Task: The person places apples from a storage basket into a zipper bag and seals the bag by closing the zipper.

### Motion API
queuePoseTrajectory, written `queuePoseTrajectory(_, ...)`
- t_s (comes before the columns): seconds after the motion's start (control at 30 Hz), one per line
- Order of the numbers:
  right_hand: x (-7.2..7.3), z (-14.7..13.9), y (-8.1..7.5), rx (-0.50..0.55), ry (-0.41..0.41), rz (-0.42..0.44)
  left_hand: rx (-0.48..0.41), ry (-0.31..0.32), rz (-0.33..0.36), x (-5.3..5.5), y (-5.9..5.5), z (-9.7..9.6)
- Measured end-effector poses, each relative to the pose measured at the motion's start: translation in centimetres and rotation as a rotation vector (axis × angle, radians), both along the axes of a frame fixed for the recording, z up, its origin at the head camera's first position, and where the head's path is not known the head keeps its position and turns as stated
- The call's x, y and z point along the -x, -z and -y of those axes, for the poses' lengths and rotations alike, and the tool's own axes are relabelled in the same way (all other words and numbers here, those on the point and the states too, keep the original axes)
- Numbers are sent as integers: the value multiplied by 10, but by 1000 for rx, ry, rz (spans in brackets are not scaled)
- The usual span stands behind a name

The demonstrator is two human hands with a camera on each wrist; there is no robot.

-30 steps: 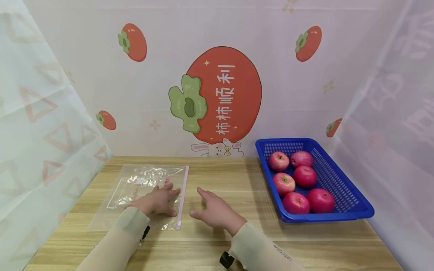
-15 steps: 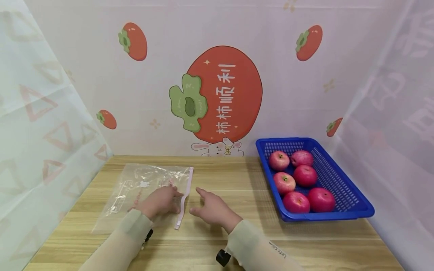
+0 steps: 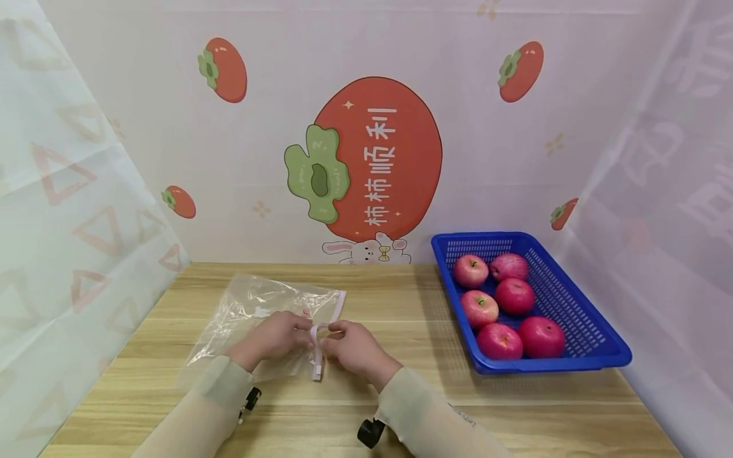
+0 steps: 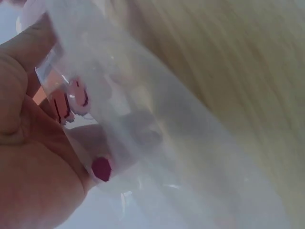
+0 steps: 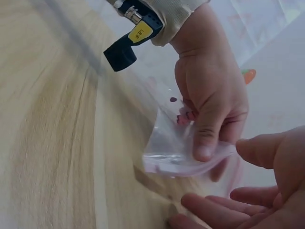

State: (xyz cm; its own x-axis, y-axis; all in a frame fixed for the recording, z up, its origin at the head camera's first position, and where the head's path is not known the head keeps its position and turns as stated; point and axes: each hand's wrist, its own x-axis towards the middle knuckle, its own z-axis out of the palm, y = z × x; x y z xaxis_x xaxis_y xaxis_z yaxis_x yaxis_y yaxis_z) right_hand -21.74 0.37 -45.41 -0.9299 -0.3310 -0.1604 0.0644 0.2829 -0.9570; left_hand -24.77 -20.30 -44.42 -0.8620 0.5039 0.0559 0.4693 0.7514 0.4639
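A clear zip bag point(image 3: 243, 312) with a pale pink zip strip point(image 3: 317, 362) lies on the table, its mouth end lifted and bent. My left hand point(image 3: 272, 337) pinches the bag just behind the strip. The right wrist view shows the left thumb on top of the film point(image 5: 164, 148) and fingers beneath it. Facing it, my right hand point(image 3: 357, 350) has its thumb tip right at the strip, the other fingers loosely spread below. Through the film point(image 4: 143, 143), the left wrist view shows red print near the left palm point(image 4: 38, 181).
A blue plastic basket point(image 3: 595, 337) with several red apples point(image 3: 541, 337) stands on the right of the wooden table point(image 3: 321, 423). Behind it rises a white wall covering point(image 3: 258, 165) with persimmon prints. Black wrist cameras point(image 3: 371, 433) sit under the sleeves.
The left hand, earlier flat on the bag, now pinches its mouth end and has drawn it rightward. The strip has bent upward and meets the right hand, which has shifted slightly left.
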Motion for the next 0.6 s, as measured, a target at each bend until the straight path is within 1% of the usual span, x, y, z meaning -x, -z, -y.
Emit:
queuePoseTrajectory(0.03, 0, 1, 1, 61, 10, 37, -15, 8, 9, 0, -1, -1)
queuePoseTrajectory(0.1, 1, 4, 4, 156, 21, 75, -36, 20, 15, 0, -1, -4)
queuePoseTrajectory(0.17, 1, 6, 6, 200, 21, 78, -48, 23, 14, 0, -2, -7)
queuePoseTrajectory(0.2, 2, 6, 6, 198, 15, 62, -55, 20, 17, -1, -2, -9)
queuePoseTrajectory(0.27, 2, 7, 6, 162, 24, 3, -62, 10, 9, -2, -3, -11)
queuePoseTrajectory(0.33, 3, 6, 5, 102, 36, -58, -74, -2, 4, -3, -5, -13)
queuePoseTrajectory(0.4, 3, 5, 4, 56, 55, -96, -88, -11, -2, -4, -7, -14)
queuePoseTrajectory(0.43, 3, 5, 2, 35, 68, -105, -90, -12, -10, -4, -8, -14)
queuePoseTrajectory(0.5, 2, 5, 0, 27, 79, -100, -96, -16, -19, -5, -9, -14)
queuePoseTrajectory(0.6, 1, 4, -2, 37, 100, -71, -113, -29, -28, -6, -10, -14)
